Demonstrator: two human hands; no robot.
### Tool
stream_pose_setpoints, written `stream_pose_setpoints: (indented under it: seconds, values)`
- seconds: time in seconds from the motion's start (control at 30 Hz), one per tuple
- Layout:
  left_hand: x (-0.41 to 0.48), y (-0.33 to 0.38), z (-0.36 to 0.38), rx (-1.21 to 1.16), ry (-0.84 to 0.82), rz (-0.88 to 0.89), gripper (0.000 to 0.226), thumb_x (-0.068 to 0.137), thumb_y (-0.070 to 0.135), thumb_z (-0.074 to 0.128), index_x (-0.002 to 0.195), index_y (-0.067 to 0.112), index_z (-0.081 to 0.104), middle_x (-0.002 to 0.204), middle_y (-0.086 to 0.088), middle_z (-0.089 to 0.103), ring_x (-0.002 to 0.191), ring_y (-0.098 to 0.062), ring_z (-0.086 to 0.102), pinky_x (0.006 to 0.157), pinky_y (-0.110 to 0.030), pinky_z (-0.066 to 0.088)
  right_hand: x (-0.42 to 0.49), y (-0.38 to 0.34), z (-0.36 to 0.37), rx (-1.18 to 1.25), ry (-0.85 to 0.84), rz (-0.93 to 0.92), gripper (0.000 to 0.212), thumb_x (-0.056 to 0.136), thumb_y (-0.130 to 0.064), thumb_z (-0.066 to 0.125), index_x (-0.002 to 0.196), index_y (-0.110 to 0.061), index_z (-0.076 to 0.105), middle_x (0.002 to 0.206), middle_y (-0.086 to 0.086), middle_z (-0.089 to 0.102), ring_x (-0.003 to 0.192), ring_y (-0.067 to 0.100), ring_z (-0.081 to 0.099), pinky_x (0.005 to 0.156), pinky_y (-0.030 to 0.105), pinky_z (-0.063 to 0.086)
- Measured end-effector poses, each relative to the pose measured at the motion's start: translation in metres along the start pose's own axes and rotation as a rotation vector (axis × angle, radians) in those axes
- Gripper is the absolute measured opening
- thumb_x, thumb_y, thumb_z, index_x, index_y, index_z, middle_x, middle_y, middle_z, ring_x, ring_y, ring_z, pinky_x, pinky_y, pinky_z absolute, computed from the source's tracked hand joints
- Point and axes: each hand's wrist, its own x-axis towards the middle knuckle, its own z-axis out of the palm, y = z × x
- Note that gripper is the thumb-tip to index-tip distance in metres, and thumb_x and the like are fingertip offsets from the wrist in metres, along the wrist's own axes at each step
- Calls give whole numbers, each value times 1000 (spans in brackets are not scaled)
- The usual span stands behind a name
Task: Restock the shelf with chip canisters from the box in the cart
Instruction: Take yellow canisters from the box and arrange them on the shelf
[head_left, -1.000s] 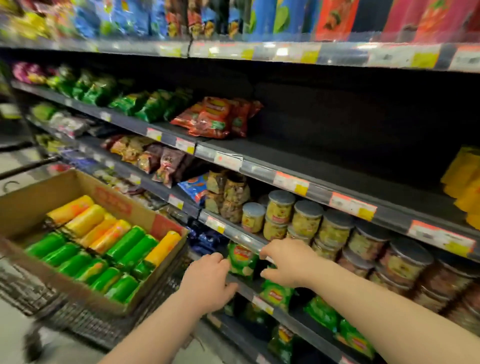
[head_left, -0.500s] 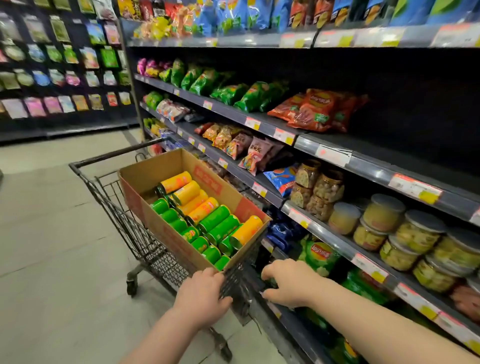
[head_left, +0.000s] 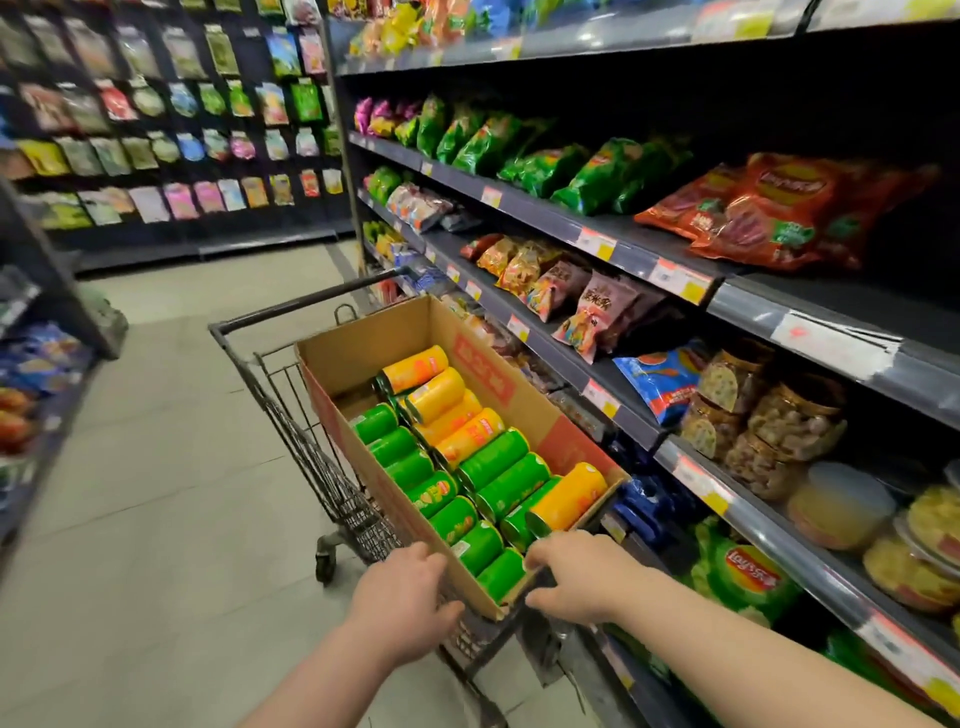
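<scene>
A brown cardboard box (head_left: 363, 343) lies in a wire shopping cart (head_left: 311, 457) in front of me. Inside it, lying on their sides, are several green chip canisters (head_left: 498, 462) and several yellow ones (head_left: 436, 384). My left hand (head_left: 400, 597) grips the cart's near rim just left of the box corner. My right hand (head_left: 576, 577) curls over the near rim at the box's right corner, its fingers close to a yellow canister (head_left: 566, 499). Neither hand holds a canister. The store shelf (head_left: 857, 304) on the right has a bare dark stretch beside the red bags.
The shelving on the right carries green bags (head_left: 587, 171), red bags (head_left: 769, 208), jars (head_left: 789, 415) and tubs. A wall of hanging snack packets (head_left: 171, 130) stands at the aisle's far end. Another rack (head_left: 36, 374) runs on the left, with tiled floor (head_left: 156, 493) between.
Both hands have come off the shelf edge onto the cart's near rim. My view has swung left, so the whole cart and the aisle now show.
</scene>
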Motion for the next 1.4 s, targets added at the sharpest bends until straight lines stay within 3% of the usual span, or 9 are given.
stream_pose_setpoints:
  seconds: [0.3, 0.7, 1.17, 1.4]
  values:
    - [98, 0, -16, 22, -83, -17, 48, 89, 49, 45, 127, 20, 50, 127, 0, 48, 121, -20, 47, 96, -35, 43, 82, 55, -29, 55, -41, 0, 48, 90, -44, 51, 134, -26, 49, 136, 3, 53, 124, 27, 49, 98, 38, 42]
    - [157, -23, -23, 45, -199, -43, 51, 91, 50, 46, 131, 19, 47, 125, -4, 49, 119, -23, 48, 96, -37, 45, 144, 83, -33, 150, -125, 32, 51, 92, -45, 50, 139, -26, 43, 144, 0, 45, 129, 24, 45, 100, 35, 42]
    - [299, -107, -33, 39, -248, 163, 52, 90, 49, 48, 135, 23, 46, 136, -2, 44, 124, -22, 47, 94, -34, 45, 269, 51, -47, 262, -109, 198, 49, 90, -42, 54, 135, -23, 47, 138, 5, 51, 125, 26, 49, 96, 35, 44]
    - [383, -177, -45, 35, -211, 190, 55, 91, 48, 49, 138, 20, 43, 139, -2, 42, 124, -23, 47, 96, -37, 45, 360, 17, -59, 487, -112, 313, 49, 89, -38, 57, 133, -19, 49, 136, 6, 52, 122, 26, 51, 97, 32, 45]
